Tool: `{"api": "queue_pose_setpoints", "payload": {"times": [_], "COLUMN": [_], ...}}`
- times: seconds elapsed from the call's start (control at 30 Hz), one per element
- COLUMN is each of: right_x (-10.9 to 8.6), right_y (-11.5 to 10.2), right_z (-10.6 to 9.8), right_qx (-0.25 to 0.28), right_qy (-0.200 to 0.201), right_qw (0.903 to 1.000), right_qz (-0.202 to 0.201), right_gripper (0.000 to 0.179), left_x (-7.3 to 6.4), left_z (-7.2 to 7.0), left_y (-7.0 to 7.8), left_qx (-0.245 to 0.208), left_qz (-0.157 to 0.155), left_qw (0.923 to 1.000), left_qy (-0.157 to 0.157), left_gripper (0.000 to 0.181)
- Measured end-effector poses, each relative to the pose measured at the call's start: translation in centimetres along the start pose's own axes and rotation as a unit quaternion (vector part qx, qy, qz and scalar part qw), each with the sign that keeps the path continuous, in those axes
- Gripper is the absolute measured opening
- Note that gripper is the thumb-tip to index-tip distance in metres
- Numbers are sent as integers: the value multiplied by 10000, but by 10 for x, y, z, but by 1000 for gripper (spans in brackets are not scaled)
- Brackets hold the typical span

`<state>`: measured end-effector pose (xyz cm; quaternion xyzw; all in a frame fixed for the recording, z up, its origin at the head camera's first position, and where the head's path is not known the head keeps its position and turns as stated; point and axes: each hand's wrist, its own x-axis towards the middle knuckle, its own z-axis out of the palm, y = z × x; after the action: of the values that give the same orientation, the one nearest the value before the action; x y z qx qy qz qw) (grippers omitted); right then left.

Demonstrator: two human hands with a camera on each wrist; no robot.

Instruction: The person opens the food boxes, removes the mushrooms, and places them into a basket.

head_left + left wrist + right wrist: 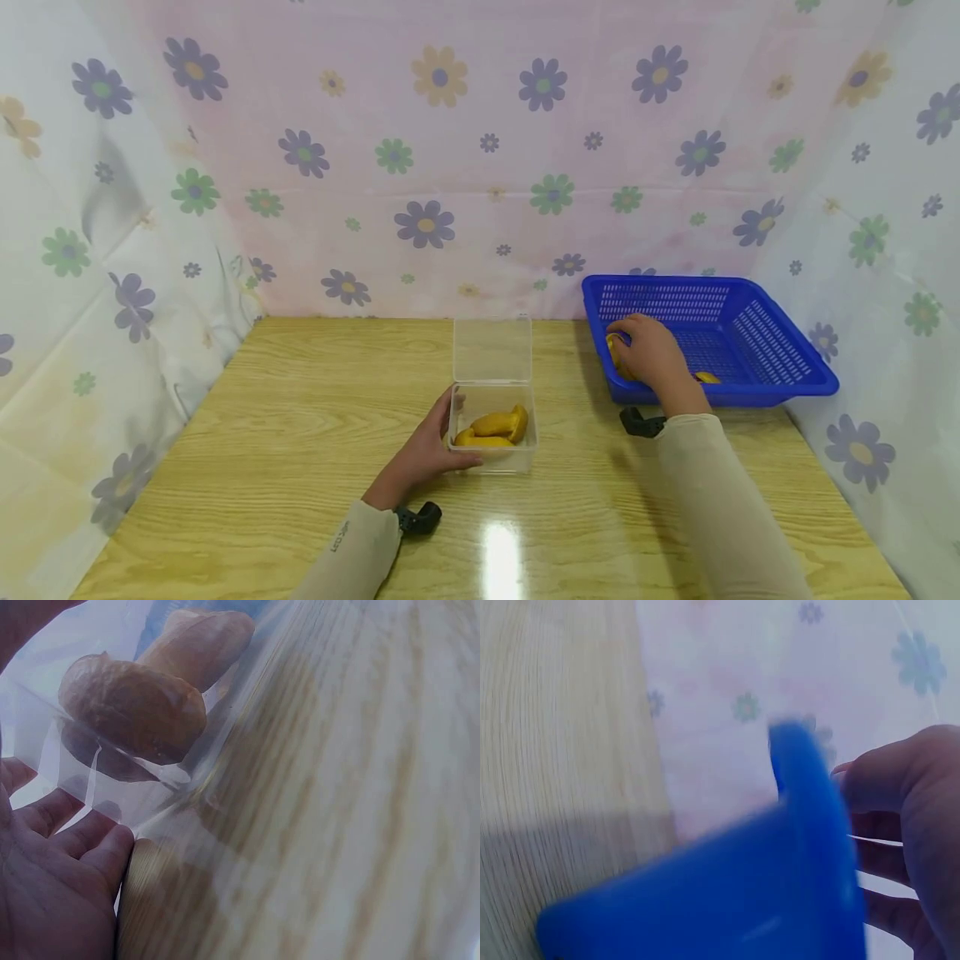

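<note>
My left hand point(427, 450) grips the left side of a clear plastic box point(504, 463), thumb along its front and fingers toward the back. The box's hinged lid point(492, 350) stands up and away at the rear. Inside lie two yellow-brown mushrooms point(497, 423), which also show through the wall as mushrooms point(135, 709) in the left wrist view. Over at the blue basket point(806, 385), my right hand point(655, 354) reaches in at the near left and pinches a yellow mushroom point(615, 350) between thumb and fingers. That mushroom is hidden behind the basket wall in the right wrist view.
Another yellow mushroom point(706, 377) lies by the basket's near wall, right of my hand. Box and basket stand on a wooden table point(315, 392). Flower-print cloth point(360, 208) hangs behind and along both sides, close behind the basket.
</note>
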<state>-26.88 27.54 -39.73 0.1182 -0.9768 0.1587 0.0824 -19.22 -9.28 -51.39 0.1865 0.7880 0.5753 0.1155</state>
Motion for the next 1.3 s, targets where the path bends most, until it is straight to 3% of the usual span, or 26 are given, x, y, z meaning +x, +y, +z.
{"api": "queue_pose_setpoints", "payload": {"times": [0.1,0.2,0.33,0.43,0.7,1.3], "right_x": [-1,-4,-6,-8,-11,-25], "right_y": [-11,-21,-32,-41,-60,-92], "right_z": [0,1,2,5,11,22], "right_qx": [-18,-46,-78,-4,158,184], "right_qy": [70,120,128,149,290,403], "right_qw": [9998,9992,9983,9974,9912,9829], "right_qz": [-163,-367,-560,-698,-1284,-1788], "right_gripper": [28,27,27,27,21,19], "left_x": [-1,-5,-6,-2,-2,-1], "left_z": [0,-1,0,1,1,0], "left_y": [4,17,13,0,0,1], "left_qx": [-20,-65,-30,2,-38,10], "left_qz": [-86,-129,-22,58,25,78], "left_qw": [9999,9998,10000,10000,10000,10000], "left_qy": [-50,-115,-59,21,-7,37], "left_gripper": [118,118,116,116,118,116]}}
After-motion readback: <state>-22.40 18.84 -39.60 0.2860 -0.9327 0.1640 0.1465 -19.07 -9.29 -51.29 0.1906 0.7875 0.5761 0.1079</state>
